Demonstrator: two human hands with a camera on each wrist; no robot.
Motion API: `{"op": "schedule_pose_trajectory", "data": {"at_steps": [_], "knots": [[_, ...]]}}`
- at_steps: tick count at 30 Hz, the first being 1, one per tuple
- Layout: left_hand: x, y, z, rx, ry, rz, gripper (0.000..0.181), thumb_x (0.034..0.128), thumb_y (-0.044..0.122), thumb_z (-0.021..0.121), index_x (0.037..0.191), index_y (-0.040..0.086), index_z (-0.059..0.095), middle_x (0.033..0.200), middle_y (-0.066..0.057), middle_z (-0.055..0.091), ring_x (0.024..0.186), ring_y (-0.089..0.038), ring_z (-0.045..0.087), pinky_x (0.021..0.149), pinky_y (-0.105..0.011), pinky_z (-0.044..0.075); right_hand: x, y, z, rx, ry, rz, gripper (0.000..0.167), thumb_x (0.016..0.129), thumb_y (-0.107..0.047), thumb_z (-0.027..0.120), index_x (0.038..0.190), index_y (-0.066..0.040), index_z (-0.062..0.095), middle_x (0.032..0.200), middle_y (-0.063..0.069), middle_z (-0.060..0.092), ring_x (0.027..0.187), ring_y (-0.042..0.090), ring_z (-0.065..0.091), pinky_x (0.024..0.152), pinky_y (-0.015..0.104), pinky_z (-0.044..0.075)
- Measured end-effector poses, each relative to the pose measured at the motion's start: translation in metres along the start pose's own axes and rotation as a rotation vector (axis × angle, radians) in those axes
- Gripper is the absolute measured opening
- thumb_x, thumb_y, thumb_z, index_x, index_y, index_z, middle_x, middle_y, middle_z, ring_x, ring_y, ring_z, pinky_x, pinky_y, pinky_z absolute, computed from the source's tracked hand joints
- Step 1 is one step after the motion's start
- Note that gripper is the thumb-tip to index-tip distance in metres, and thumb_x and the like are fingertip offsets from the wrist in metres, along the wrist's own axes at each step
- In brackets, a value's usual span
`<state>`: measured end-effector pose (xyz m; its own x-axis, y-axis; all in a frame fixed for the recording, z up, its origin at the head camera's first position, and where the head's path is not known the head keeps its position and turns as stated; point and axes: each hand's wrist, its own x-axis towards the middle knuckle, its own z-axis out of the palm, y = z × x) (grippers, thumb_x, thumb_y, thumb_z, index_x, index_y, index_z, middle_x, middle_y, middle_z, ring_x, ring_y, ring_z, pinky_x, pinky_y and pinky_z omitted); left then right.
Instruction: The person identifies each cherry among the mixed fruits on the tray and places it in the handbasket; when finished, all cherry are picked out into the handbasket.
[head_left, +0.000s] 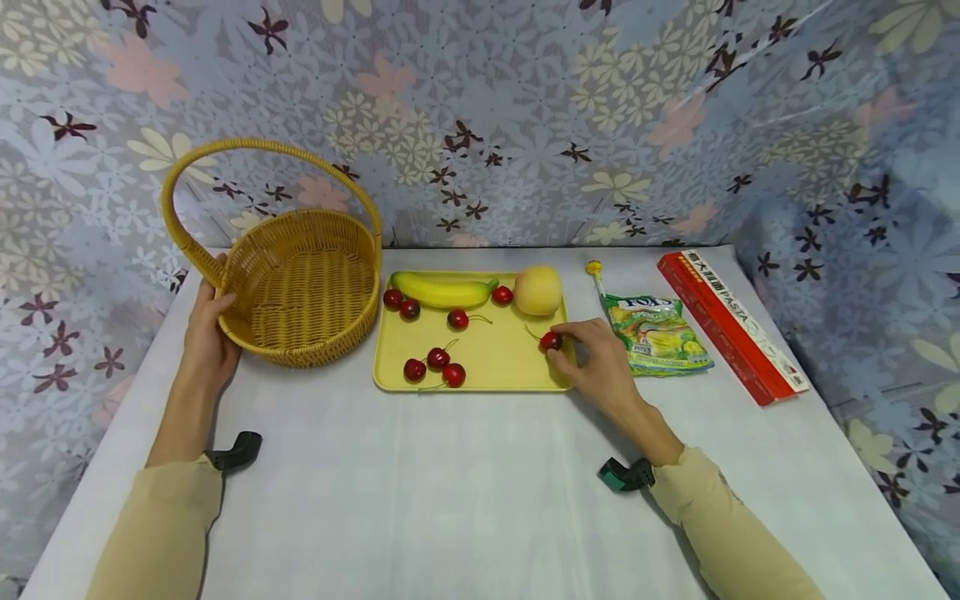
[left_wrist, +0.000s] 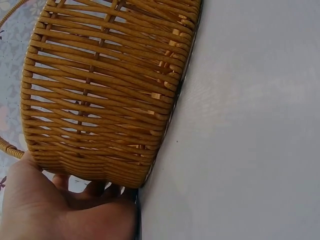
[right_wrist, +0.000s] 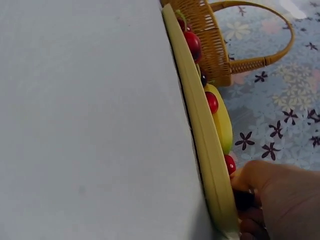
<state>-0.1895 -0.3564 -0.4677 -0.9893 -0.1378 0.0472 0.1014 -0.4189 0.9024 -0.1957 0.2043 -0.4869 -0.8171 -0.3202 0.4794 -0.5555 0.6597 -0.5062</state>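
My left hand [head_left: 208, 333] grips the left side of an empty yellow wicker basket [head_left: 300, 354], thumb over the rim, the tall handle arching above. The left wrist view shows the woven wall [left_wrist: 100, 100] close up, my fingers partly hidden behind and under it. My right hand [head_left: 600, 362] pinches a dark red cherry [head_left: 551, 341] between thumb and fingertips over the right end of a yellow tray [head_left: 495, 367]. On that tray lie a banana [head_left: 442, 292], a peach [head_left: 537, 291] and several other cherries [head_left: 453, 375], some with stems.
Right of the tray lie a lollipop [head_left: 595, 271], a green snack packet [head_left: 656, 333] and a long red pasta box [head_left: 731, 329]. Everything stands on a white-covered table [head_left: 420, 500], with flowered cloth [head_left: 480, 125] rising behind it.
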Motion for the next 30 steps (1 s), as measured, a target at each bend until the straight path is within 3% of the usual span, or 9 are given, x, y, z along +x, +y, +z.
{"op": "schedule_pose_trajectory", "data": {"at_steps": [6, 13, 20, 26, 30], "knots": [[-0.001, 0.0, -0.001, -0.009, 0.004, 0.011, 0.064, 0.11, 0.008, 0.04, 0.168, 0.03, 0.026, 0.169, 0.003, 0.025, 0.151, -0.014, 0.027, 0.127, -0.026, 0.021, 0.005, -0.009, -0.008, 0.043, -0.054, -0.063, 0.027, 0.087, -0.011, 0.084, 0.113, -0.007, 0.078, 0.105, 0.006, 0.077, 0.098, 0.023, 0.067, 0.081, 0.046, 0.056], [-0.001, -0.003, 0.001, -0.016, -0.001, -0.01, 0.064, 0.1103, 0.009, 0.042, 0.168, 0.031, 0.025, 0.173, 0.004, 0.02, 0.156, -0.015, 0.021, 0.13, -0.027, 0.016, 0.018, -0.029, -0.012, 0.061, -0.055, -0.1, 0.029, 0.089, -0.012, 0.084, 0.116, -0.008, 0.078, 0.106, 0.006, 0.077, 0.096, 0.024, 0.07, 0.079, 0.051, 0.058], [-0.002, 0.0, 0.0, -0.017, -0.002, -0.006, 0.064, 0.1098, 0.009, 0.042, 0.168, 0.032, 0.026, 0.168, 0.005, 0.025, 0.153, -0.013, 0.024, 0.13, -0.027, 0.016, 0.048, -0.06, -0.006, 0.093, -0.048, -0.178, 0.03, 0.09, -0.016, 0.084, 0.118, -0.007, 0.077, 0.105, 0.008, 0.075, 0.096, 0.026, 0.071, 0.084, 0.047, 0.06], [-0.003, 0.001, 0.0, -0.014, 0.006, -0.013, 0.063, 0.1101, 0.01, 0.042, 0.167, 0.033, 0.028, 0.169, 0.005, 0.025, 0.153, -0.013, 0.024, 0.129, -0.026, 0.016, 0.078, -0.094, 0.008, 0.114, -0.076, -0.238, 0.032, 0.093, -0.019, 0.082, 0.122, -0.007, 0.076, 0.108, 0.005, 0.077, 0.096, 0.023, 0.071, 0.084, 0.038, 0.058], [-0.001, 0.001, 0.001, -0.022, 0.01, -0.016, 0.064, 0.1098, 0.01, 0.042, 0.168, 0.033, 0.028, 0.167, 0.005, 0.026, 0.152, -0.013, 0.026, 0.129, -0.026, 0.018, 0.098, -0.115, 0.02, 0.153, -0.092, -0.272, 0.031, 0.094, -0.019, 0.08, 0.123, -0.007, 0.076, 0.111, 0.005, 0.078, 0.098, 0.021, 0.071, 0.085, 0.039, 0.058]]}}
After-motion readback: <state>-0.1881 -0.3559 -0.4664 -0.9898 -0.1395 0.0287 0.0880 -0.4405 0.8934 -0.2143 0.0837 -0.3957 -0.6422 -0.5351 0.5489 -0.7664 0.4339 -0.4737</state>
